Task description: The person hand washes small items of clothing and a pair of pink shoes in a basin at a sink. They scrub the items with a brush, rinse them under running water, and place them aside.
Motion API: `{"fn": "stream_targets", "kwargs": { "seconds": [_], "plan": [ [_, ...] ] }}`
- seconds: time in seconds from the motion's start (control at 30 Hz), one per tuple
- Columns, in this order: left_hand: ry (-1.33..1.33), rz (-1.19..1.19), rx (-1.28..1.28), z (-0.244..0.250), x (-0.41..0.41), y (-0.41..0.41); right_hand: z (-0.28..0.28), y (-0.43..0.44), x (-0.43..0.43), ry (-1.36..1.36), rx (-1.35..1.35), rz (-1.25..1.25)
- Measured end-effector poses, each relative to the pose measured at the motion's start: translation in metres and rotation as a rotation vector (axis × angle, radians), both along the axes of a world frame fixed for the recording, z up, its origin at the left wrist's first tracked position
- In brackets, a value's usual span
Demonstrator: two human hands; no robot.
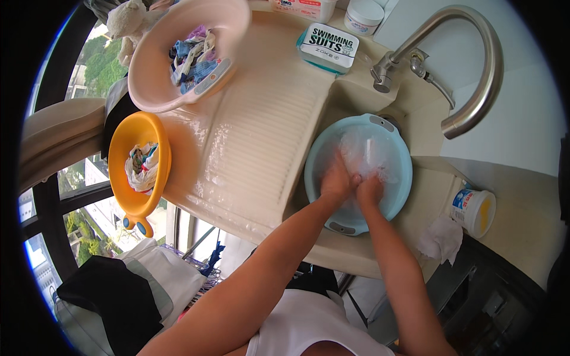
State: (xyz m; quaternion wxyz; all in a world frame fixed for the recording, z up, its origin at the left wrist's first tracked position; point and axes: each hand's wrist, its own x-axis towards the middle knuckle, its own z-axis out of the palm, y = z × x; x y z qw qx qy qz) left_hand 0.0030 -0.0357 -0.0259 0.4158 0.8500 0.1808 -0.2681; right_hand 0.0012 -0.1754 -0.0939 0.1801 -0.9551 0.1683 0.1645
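Observation:
Both hands are down in cloudy water inside a light blue plastic basin (404, 178), which sits in the sink (307, 196). My left hand (336, 180) reaches in at the left, its fingers blurred under the surface. Close beside it, my right hand (370, 189) has its fingers curled, and the two hands nearly meet at the thumbs. A pale, whitish soaked item (363, 149), perhaps thin cloth, floats against the fingers of both hands. The milky water hides how firmly either hand grips it.
A curved metal faucet (483, 58) arches over the sink's right side. Left, on the ribbed washboard counter (258, 147), stand a pink basin (147, 84) and an orange basin (116, 151), both holding clothes. A teal-and-white case (327, 49) and tubs (364, 18) line the back; another tub (483, 213) lies right.

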Motion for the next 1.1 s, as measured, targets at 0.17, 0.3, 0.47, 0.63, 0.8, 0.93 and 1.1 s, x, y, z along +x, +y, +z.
{"fn": "stream_targets", "kwargs": {
  "seconds": [0.17, 0.3, 0.47, 0.63, 0.8, 0.93, 1.1],
  "plan": [
    [-0.083, 0.016, -0.026, -0.059, -0.009, -0.011, -0.013, -0.017, 0.005, 0.305, -0.072, 0.121],
    [-0.082, 0.056, -0.07, -0.041, 0.006, -0.005, 0.015, -0.015, 0.007, 0.096, -0.019, -0.006],
    [-0.147, 0.114, -0.15, 0.042, 0.005, 0.031, 0.085, -0.002, -0.007, -0.172, 0.233, -0.048],
    [-0.466, 0.152, -0.114, 0.128, -0.027, 0.074, 0.157, 0.016, -0.016, -0.479, 0.411, 0.224],
    [-0.658, 0.195, -0.039, 0.203, -0.035, 0.147, 0.248, 0.088, 0.013, -0.554, 0.636, 0.305],
    [-0.774, 0.233, -0.016, 0.229, -0.036, 0.201, 0.277, 0.146, 0.039, -0.599, 0.766, 0.373],
    [-0.712, 0.229, 0.091, 0.228, -0.052, 0.243, 0.277, 0.19, 0.061, -0.567, 0.866, 0.379]
  ]
}}
